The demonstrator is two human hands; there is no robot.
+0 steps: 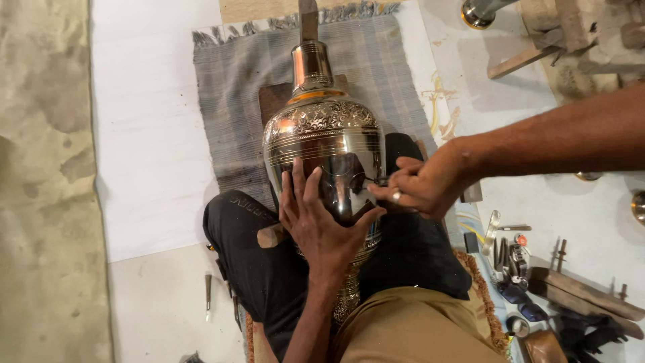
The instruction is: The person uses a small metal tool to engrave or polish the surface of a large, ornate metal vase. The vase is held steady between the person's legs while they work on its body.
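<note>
A metal vase is steadied and worked with a thin tool.

The engraved, polished vase (324, 144) is laid across the lap, its neck pointing away over a grey fringed mat (232, 87) on the floor. The left hand (321, 225) is pressed flat on the vase's shiny belly, its grip spread apart. A slender tool (373, 181) is pinched in the closed grip of the right hand (422, 186), its tip touching the vase. Small hand tools (507, 254) are scattered right of the vase.

Silver, floral-engraved vase (322, 134) on grey striped mat (232, 87).
</note>
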